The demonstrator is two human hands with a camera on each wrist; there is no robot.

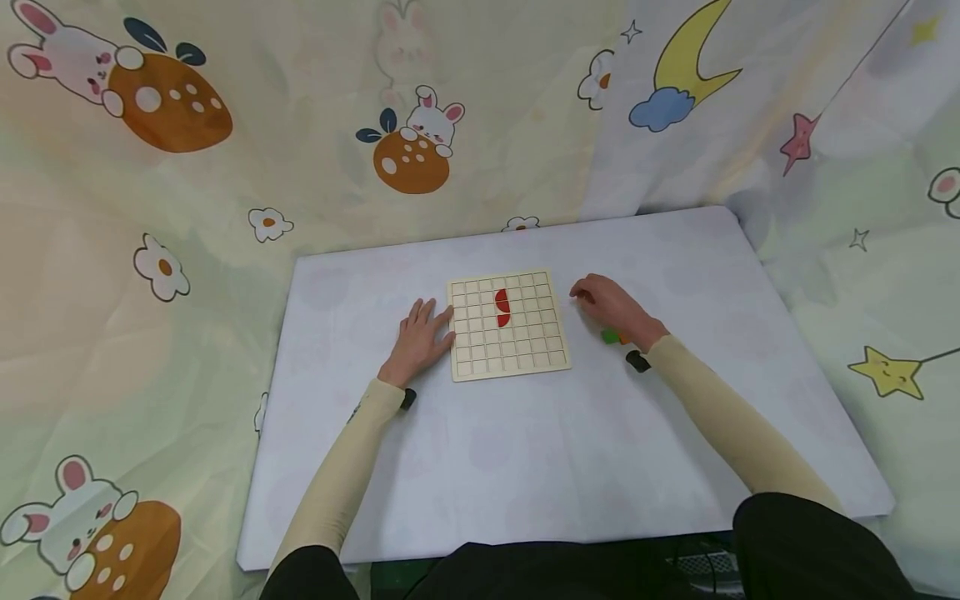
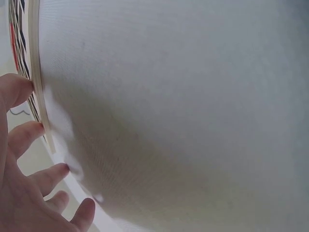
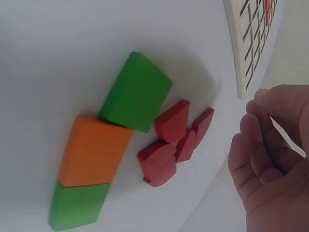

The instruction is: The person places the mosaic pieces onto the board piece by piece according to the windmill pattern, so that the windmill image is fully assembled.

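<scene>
A pale wooden board (image 1: 536,337) with a grid lies on the white table, and two curved red pieces (image 1: 502,301) sit on it. My left hand (image 1: 417,342) touches the board's left edge with thumb and index finger, the other fingers spread. To the right of the board is my right hand (image 1: 613,307), its fingers curled and thumb tip against the index finger; nothing shows between them. Beside it in the right wrist view lie several small red pieces (image 3: 173,122), a green block (image 3: 137,92), an orange block (image 3: 94,152) and a second green block (image 3: 79,203).
The white table (image 1: 495,467) has rounded corners. Behind and around it hangs a cloth (image 1: 300,125) printed with rabbits, flowers and stars. A black wrist camera (image 1: 637,361) sits on the right wrist, close to the blocks.
</scene>
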